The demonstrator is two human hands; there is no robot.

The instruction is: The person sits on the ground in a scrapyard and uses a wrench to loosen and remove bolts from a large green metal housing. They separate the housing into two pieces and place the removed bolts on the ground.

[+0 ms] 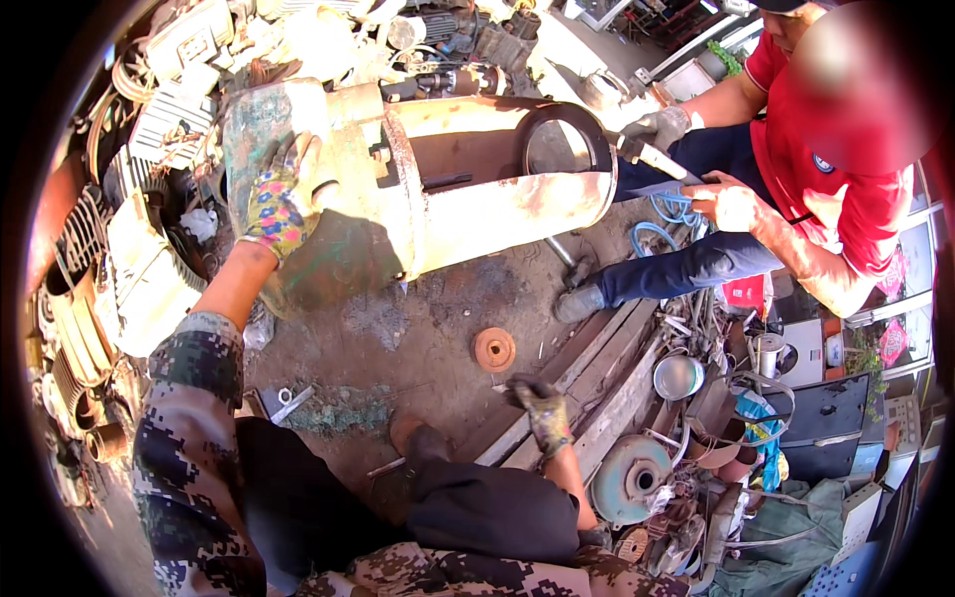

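Note:
A large worn metal cylinder with a green-painted end housing (343, 244) lies across the ground before me, its cut-away side showing a hollow inside. On that housing rests my left hand (282, 206) in a flower-patterned glove, fingers laid over the surface. The cylinder's pale shell (507, 224) runs right to a dark ring (532, 139) at its far end. My right hand (545, 416), in a dirty glove with dark fingers, hovers beside my knee near some long beams, fingers apart and seemingly holding nothing. A rusty round disc (494, 349) lies on the ground between my hand and the cylinder.
At the right a co-worker in a red shirt (826, 189) holds a metal rod (665, 162) at the cylinder's end. Scrap metal parts (129, 259) pile up on the left. Long beams (597, 383), a greenish round housing (630, 478) and a can (678, 378) lie right.

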